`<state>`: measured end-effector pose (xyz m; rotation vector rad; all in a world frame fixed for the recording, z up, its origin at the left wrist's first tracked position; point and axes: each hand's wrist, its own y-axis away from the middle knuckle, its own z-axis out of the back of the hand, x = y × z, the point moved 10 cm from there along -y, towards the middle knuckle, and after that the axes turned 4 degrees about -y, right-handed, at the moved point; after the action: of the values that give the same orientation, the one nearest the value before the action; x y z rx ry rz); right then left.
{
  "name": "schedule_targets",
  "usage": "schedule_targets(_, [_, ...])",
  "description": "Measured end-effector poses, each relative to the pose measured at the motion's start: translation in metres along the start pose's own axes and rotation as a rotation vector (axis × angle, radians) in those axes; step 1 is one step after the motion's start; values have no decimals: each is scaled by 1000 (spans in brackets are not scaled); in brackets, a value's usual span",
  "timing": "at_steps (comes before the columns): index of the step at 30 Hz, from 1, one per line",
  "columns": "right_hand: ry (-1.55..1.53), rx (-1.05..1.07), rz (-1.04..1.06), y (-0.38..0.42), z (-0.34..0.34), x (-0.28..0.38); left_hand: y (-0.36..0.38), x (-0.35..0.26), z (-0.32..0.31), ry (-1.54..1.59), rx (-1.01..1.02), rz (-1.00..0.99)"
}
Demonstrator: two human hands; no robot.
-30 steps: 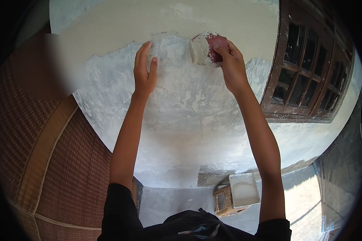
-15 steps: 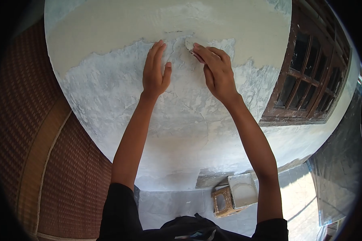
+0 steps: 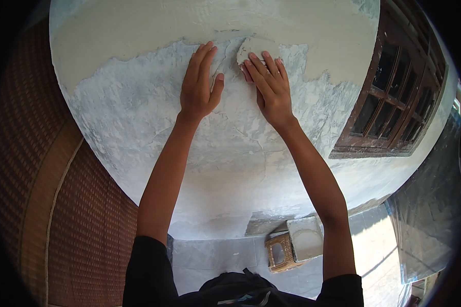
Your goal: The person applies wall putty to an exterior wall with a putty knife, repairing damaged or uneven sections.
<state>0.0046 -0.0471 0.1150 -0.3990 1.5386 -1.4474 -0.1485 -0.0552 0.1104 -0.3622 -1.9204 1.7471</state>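
My left hand [image 3: 197,87] lies against the whitish wall [image 3: 215,158], fingers stretched upward and thumb apart, with nothing in it. To its right, my right hand [image 3: 275,100] grips a flat putty scraper [image 3: 256,47]. The scraper's blade is coated in cream putty, and a reddish edge shows beside the fingers. Fingertips press on the blade, which lies nearly flat to the wall just below the smooth cream putty layer [image 3: 133,33]. Rough, patchy grey-white surface shows around and below both hands.
A brown wooden window [image 3: 389,92] is at the right. Woven panels [image 3: 92,225] stand on the left. Below, a square putty tub [image 3: 306,238] rests against a brown stool [image 3: 280,258] on the tiled floor. A clear plastic sheet [image 3: 425,225] hangs at the lower right.
My right hand has turned the scraper flatter to the wall, so more of its putty-coated face shows, and the fingers have spread over it. My left hand has stayed on the wall.
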Motion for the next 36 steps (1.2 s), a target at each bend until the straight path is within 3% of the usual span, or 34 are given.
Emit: schedule_targets(36, [319,330,110,29,-21,16,1,-2,-3,7,-2,-15])
